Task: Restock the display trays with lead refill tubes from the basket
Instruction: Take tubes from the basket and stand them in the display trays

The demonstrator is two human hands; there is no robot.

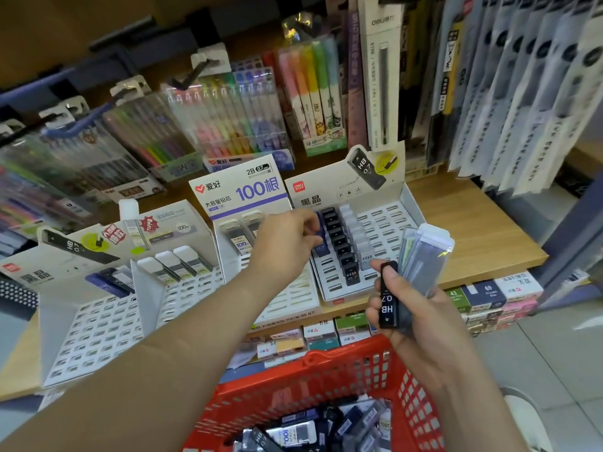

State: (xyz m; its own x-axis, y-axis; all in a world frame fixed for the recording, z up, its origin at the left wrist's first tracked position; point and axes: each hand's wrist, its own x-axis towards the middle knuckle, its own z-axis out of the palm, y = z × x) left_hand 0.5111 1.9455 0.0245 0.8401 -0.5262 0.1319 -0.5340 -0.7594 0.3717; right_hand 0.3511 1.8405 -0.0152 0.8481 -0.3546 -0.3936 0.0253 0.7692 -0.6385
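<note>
My left hand [287,246] reaches out toward 12 o'clock, fingertips curled and pinching the top of a dark blue plastic lead refill tube [321,247] at the left edge of the white slotted cardboard display tray [388,220]. Just right of it a column of black lead refill tubes [339,246] stands in the slots, then a column of clear tubes [359,236]. The tray's right half shows bare slots, open toward 2 o'clock. My right hand [411,318], at 4 o'clock from the left, grips a black rectangular tube marked HB 0.7 [387,298] under the thumb, with a fan of translucent grey tubes [424,256] behind it, over the tray's front edge. The red perforated plastic basket [313,376] sits at 6 o'clock below both wrists, with loose dark and clear tubes [306,432] heaped inside. The tray rests on a light wooden shelf [473,230] whose bare right end runs toward 3 o'clock. Hanging pen packs [522,93] crowd in above it at 1 o'clock.
</note>
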